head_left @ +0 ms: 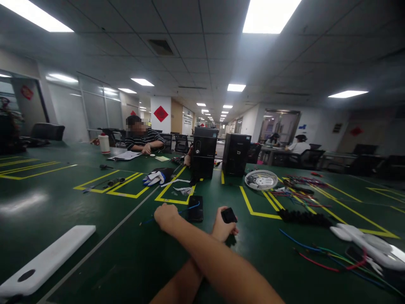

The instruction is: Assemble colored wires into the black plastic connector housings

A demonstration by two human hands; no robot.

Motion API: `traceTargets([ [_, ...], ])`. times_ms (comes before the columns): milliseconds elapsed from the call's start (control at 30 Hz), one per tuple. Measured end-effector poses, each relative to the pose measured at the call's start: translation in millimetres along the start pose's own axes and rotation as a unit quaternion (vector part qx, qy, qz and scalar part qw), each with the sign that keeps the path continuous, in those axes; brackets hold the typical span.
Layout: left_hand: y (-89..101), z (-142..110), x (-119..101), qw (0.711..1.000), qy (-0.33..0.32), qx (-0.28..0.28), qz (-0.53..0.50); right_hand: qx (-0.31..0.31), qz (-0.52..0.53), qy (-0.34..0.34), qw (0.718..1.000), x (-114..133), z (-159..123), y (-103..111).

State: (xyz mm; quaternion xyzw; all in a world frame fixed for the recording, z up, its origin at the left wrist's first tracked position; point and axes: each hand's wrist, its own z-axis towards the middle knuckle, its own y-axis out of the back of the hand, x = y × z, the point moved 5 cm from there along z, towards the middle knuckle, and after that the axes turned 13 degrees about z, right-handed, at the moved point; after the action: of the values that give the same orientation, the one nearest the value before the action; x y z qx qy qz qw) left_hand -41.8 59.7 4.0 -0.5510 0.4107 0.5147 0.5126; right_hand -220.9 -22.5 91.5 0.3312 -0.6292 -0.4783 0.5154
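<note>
My forearms cross over the green table, the right one on top. My right hand (pixel 166 217), on the left side, is closed around a blue wire (pixel 191 207). One end of the wire sticks out over a black smartphone (pixel 196 214) lying on the table, and the other shows left of the fist. Farther right, my left hand (pixel 222 228) grips a small black boxy object (pixel 229 215) whose kind I cannot make out.
Two black computer towers (pixel 205 154) stand ahead. Around them are blue-white gloves (pixel 155 177), a round white grille (pixel 261 180) and loose coloured wires (pixel 319 253). A long white device (pixel 47 261) lies at left. Across the table sits a person (pixel 144 141).
</note>
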Motion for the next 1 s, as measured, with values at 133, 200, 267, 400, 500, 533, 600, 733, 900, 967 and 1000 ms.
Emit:
traceTargets([
  [133, 0.5, -7, -4, 1.000, -0.003, -0.019, -0.005, -0.135, -0.094, -0.085, 0.983, -40, -68, 65],
  [200, 0.6, -12, -6, 1.000, -0.012, -0.018, -0.005, -0.207, -0.159, -0.153, 0.953, -68, -129, 105],
  [267, 1.8, -14, -7, 0.999, -0.014, -0.033, 0.003, -0.222, -0.192, -0.236, 0.926, -99, -199, 132],
  [400, 3.1, -13, -7, 0.998, -0.005, -0.064, -0.007, -0.172, -0.186, -0.366, 0.895, -153, -325, 135],
  [500, 1.9, -12, -6, 0.997, 0.004, -0.059, -0.047, -0.103, -0.155, -0.431, 0.883, -178, -380, 110],
  [533, 1.6, -12, -6, 0.997, 0.004, -0.056, -0.062, -0.094, -0.149, -0.443, 0.879, -183, -389, 103],
  [600, 0.8, -12, -8, 0.995, 0.005, -0.044, -0.094, -0.117, -0.147, -0.443, 0.877, -185, -393, 94],
  [733, 1.4, -12, -14, 0.986, 0.011, -0.027, -0.167, -0.239, -0.093, -0.365, 0.895, -169, -355, 84],
  [900, 5.8, -6, -16, 0.972, 0.016, -0.009, -0.235, -0.342, 0.039, -0.246, 0.906, -146, -289, 56],
  [967, 6.9, -4, -16, 0.967, 0.014, -0.006, -0.253, -0.374, 0.088, -0.224, 0.896, -146, -276, 44],
  [1000, 6.8, -4, -16, 0.966, 0.011, -0.004, -0.259, -0.388, 0.114, -0.213, 0.889, -147, -272, 39],
])
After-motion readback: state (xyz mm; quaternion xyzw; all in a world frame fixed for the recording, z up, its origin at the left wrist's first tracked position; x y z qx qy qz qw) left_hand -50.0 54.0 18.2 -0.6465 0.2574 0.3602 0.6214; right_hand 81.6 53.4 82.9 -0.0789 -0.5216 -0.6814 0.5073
